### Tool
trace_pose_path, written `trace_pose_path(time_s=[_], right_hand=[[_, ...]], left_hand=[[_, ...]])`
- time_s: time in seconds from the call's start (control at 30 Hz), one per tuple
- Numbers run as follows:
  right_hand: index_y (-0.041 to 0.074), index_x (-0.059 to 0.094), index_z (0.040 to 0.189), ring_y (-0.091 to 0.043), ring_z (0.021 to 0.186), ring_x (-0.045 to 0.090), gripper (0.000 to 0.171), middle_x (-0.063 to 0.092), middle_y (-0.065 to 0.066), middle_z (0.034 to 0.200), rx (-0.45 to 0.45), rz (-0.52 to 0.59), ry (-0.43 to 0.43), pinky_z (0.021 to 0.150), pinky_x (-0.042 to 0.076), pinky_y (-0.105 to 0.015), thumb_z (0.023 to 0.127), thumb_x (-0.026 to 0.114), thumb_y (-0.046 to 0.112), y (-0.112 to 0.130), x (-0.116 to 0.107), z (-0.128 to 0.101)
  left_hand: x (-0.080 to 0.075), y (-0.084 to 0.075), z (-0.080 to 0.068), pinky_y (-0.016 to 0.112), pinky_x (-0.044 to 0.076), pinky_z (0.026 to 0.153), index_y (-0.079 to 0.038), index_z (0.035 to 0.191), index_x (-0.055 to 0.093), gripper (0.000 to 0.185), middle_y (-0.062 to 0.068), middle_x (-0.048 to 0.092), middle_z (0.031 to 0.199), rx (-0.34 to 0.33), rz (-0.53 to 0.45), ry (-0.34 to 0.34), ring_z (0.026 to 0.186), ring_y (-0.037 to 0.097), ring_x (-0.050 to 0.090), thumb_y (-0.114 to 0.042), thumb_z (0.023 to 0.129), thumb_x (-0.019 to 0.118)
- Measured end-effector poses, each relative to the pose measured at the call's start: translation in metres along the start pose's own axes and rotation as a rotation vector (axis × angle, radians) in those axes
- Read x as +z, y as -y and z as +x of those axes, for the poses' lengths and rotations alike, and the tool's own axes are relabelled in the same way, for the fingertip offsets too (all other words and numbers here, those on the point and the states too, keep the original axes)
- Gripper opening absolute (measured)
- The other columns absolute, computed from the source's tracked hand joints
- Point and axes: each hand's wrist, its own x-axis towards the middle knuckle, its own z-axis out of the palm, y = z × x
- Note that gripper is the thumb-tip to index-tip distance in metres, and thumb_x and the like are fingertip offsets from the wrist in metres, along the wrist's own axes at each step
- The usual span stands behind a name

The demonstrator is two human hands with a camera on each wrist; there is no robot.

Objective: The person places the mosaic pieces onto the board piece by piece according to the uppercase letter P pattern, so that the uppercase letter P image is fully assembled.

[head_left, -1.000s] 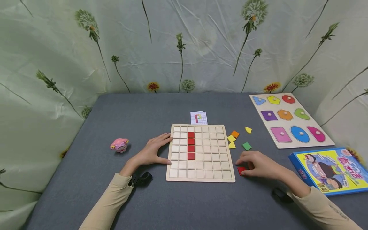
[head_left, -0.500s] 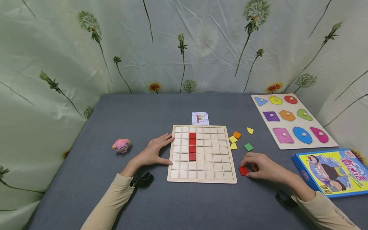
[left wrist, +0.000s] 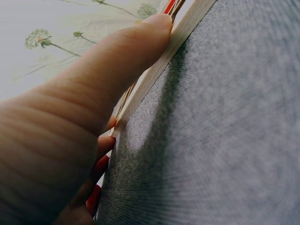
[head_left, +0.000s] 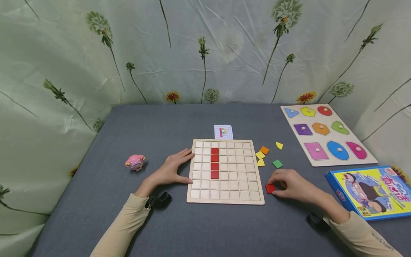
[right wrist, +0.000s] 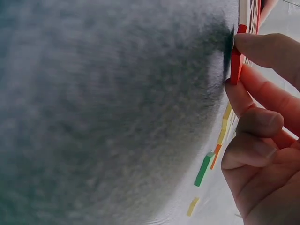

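The left hand is still resting flat against the left edge of the wooden grid board — fingers straight, holding nothing, thumb pressed along the rim. On the board, the column of four red tiles is unchanged. To the right, the red tile has slid slightly closer to the board's corner; the right hand is pinching it between thumb and fingertips, seemingly lifting it off the grey table.
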Motion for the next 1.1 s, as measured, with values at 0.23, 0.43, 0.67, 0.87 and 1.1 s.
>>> trace_pose_path(time_s=[0.23, 0.43, 0.67, 0.87, 1.1], right_hand=[[0.019, 0.07, 0.094, 0.0, 0.074, 0.047, 0.022, 0.065, 0.008, 0.088, -0.006, -0.021, -0.012, 0.061, 0.04, -0.015, 0.073, 0.076, 0.02, 0.003, -0.001, 0.006], [0.018, 0.07, 0.095, 0.001, 0.073, 0.047, 0.022, 0.064, 0.009, 0.088, -0.002, -0.015, -0.02, 0.06, 0.04, -0.014, 0.074, 0.076, 0.021, 0.008, 0.001, 0.013], [0.019, 0.07, 0.094, 0.001, 0.072, 0.046, 0.023, 0.062, 0.01, 0.086, -0.052, -0.034, -0.058, 0.059, 0.038, -0.013, 0.072, 0.077, 0.022, 0.014, 0.005, 0.024], [0.018, 0.07, 0.092, 0.0, 0.069, 0.045, 0.021, 0.061, 0.009, 0.083, -0.081, -0.024, -0.062, 0.059, 0.037, -0.013, 0.073, 0.077, 0.022, 0.02, 0.008, 0.032], [0.017, 0.07, 0.093, -0.003, 0.066, 0.047, 0.02, 0.062, 0.008, 0.084, -0.093, -0.016, -0.054, 0.058, 0.038, -0.013, 0.074, 0.076, 0.022, 0.028, 0.011, 0.042]], left_hand=[[0.0, -0.001, 0.0, 0.055, 0.02, 0.109, -0.01, 0.143, 0.034, 0.093, 0.009, 0.028, 0.153, -0.007, -0.005, 0.006, 0.144, 0.03, 0.021, -0.042, 0.068, 0.078], [-0.001, -0.002, 0.0, 0.055, 0.02, 0.108, -0.01, 0.143, 0.034, 0.093, 0.009, 0.028, 0.153, -0.005, -0.008, 0.006, 0.144, 0.03, 0.021, -0.043, 0.068, 0.078], [-0.002, -0.003, 0.001, 0.057, 0.02, 0.107, -0.009, 0.143, 0.035, 0.093, 0.011, 0.03, 0.152, 0.006, -0.012, -0.001, 0.143, 0.032, 0.023, -0.044, 0.068, 0.078], [-0.001, -0.003, 0.001, 0.056, 0.021, 0.107, -0.009, 0.143, 0.035, 0.093, 0.012, 0.03, 0.152, 0.009, -0.007, -0.002, 0.142, 0.032, 0.023, -0.045, 0.068, 0.077], [-0.001, -0.002, 0.001, 0.057, 0.021, 0.107, -0.009, 0.143, 0.035, 0.093, 0.011, 0.03, 0.152, 0.009, -0.001, -0.009, 0.142, 0.032, 0.023, -0.045, 0.067, 0.078]])
